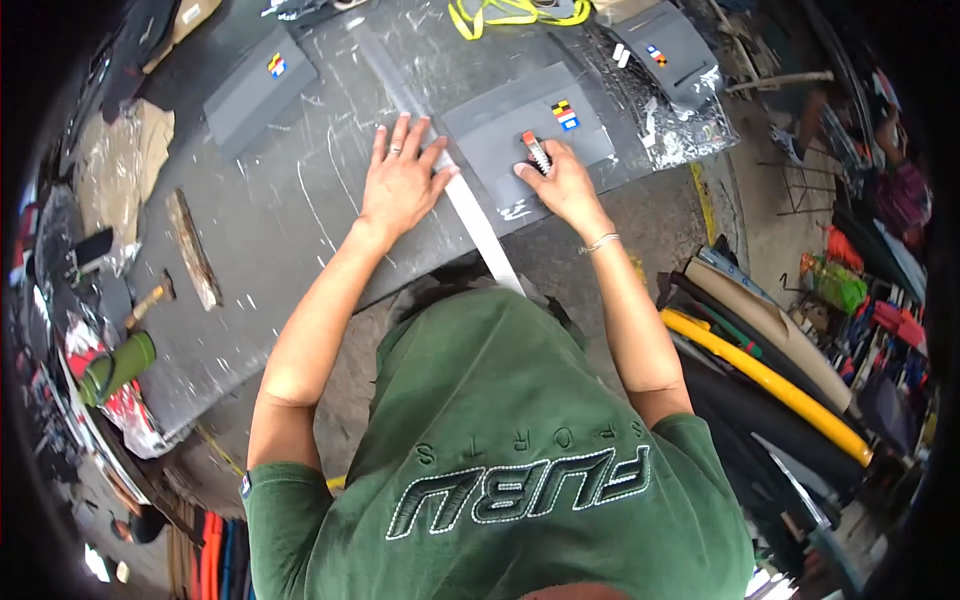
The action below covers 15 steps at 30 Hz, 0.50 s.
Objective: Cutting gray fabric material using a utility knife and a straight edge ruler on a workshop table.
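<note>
My left hand (pixel 402 182) lies flat on the dark table with its fingers spread. Its thumb and fingertips rest at a long metal straightedge (pixel 477 218), which slants across the table toward my body. My right hand (pixel 570 190) grips a short, thick, pen-like tool (pixel 537 152) with a red end and a dark and white body; its exact kind is unclear. Under that hand is a flat grey sheet (pixel 488 122) bearing a small colourful patch (pixel 565 116), with clear plastic along its edge. The straightedge runs by the sheet's left side.
Similar grey pieces lie at the far left (pixel 258 95) and far right (pixel 670 60) of the table. Yellow straps (pixel 480 18) sit at the back. A wooden stick (pixel 193 245), a hammer (pixel 150 303) and a green roll (pixel 118 368) lie left; material rolls (pixel 775 385) stand right.
</note>
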{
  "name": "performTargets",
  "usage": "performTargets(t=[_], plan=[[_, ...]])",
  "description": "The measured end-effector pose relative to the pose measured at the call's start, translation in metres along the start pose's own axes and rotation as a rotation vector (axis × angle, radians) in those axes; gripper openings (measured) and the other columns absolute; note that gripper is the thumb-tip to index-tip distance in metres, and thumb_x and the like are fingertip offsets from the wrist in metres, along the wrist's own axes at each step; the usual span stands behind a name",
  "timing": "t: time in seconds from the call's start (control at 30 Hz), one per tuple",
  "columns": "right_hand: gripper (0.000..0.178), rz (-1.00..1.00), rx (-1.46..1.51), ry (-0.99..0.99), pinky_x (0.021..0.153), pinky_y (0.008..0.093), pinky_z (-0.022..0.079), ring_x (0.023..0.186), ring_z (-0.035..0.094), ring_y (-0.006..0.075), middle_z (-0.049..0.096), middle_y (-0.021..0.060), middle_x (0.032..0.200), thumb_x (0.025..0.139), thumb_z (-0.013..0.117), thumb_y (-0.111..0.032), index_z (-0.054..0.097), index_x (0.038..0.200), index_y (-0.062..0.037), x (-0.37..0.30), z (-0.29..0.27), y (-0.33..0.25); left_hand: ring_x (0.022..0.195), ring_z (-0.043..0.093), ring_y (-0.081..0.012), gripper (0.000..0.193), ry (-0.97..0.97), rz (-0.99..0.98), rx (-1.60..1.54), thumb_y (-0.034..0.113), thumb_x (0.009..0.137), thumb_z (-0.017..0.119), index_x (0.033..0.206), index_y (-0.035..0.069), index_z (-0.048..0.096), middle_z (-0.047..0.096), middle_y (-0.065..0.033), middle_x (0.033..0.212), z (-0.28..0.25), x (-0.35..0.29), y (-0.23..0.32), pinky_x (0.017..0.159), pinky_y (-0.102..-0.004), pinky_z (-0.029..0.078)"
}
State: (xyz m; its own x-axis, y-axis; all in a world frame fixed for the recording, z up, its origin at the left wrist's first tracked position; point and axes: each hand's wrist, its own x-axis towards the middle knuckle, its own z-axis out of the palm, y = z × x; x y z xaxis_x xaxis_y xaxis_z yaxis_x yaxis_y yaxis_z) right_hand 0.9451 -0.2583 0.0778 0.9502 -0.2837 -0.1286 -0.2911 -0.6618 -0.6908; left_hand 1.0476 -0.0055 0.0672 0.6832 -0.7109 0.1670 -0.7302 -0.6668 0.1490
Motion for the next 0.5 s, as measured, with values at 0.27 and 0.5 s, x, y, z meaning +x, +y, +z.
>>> performTargets(t=[0.27, 0.5], plan=[[0.041, 0.14, -0.106, 0.029, 0.096, 0.0511, 0.049, 0.116, 0.06, 0.0456, 0.061, 0.0245, 0.124, 0.096, 0.066, -0.029, 0.057, 0.123, -0.0001, 0.006, 0.013, -0.017, 0.121, 0.062, -0.042, 0.07, -0.096, -0.35, -0.232, 0.033, 0.08, 0.085, 0.133, -0.003, 0.056, 0.064, -0.0268, 0.127, 0.009, 0.096, 0.014, 0.105, -0.0467, 0.049], [0.03, 0.434, 0.651, -0.004, 0.055, 0.0355, 0.052, 0.076, 0.073, 0.0221, 0.072, 0.0103, 0.087, 0.091, 0.071, -0.018, 0.067, 0.115, -0.0019, 0.022, 0.021, -0.037, 0.12, 0.065, -0.0411, 0.083, -0.434, -0.336, -0.312, 0.035, 0.067, 0.094, 0.131, -0.002, 0.054, 0.069, -0.0275, 0.12, -0.001, 0.119, 0.003, 0.102, -0.0458, 0.052]])
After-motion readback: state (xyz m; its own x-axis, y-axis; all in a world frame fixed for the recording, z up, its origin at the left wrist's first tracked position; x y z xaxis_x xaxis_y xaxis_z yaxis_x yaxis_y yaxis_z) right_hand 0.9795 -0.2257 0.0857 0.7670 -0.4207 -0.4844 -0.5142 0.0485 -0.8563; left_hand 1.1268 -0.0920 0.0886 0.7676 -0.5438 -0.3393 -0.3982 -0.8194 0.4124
